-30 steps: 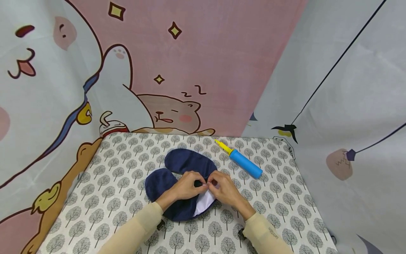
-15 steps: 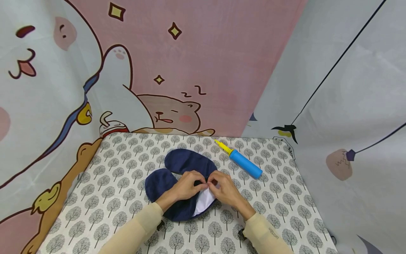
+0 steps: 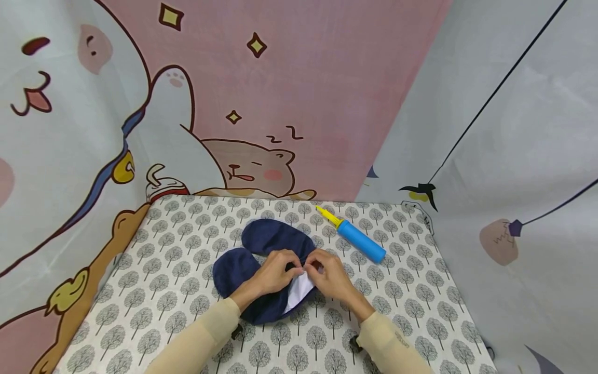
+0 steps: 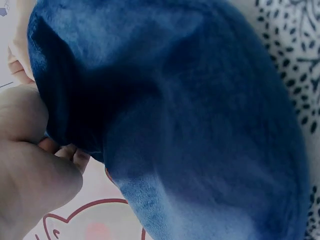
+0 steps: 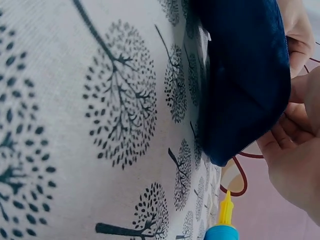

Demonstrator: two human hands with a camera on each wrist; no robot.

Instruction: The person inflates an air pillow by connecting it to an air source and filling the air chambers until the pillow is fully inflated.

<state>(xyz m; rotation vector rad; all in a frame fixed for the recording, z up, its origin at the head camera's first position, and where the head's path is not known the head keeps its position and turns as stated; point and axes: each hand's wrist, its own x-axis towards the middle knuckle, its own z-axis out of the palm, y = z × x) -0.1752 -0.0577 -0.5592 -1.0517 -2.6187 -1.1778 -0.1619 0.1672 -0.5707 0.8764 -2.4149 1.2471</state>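
Observation:
A navy U-shaped neck pillow cover point(image 3: 275, 236) lies on the table, its two lobes pointing left. Along its near right edge a zip opening shows white material point(image 3: 299, 294) inside. My left hand point(image 3: 274, 271) pinches the cover's edge at the top of that opening. Right beside it, thumb and fingertips of my right hand point(image 3: 330, 275) pinch the same edge. In the right wrist view the zip teeth point(image 5: 249, 145) run along the cloth up to the right fingers. Seen from the left wrist, plush navy cloth point(image 4: 215, 110) fills most of the view and partly hides the hands.
A blue hand pump point(image 3: 361, 240) with a yellow nozzle point(image 3: 329, 215) lies beyond the pillow cover, to the right. The table wears a white tree-print cloth point(image 3: 154, 311). Behind it hangs a pink and white cartoon curtain point(image 3: 336, 104), with pale curtains at both sides.
Both hands have shifted very slightly up and left with the pinched edge. The white patch in the opening looks a little narrower. The pump has stayed put.

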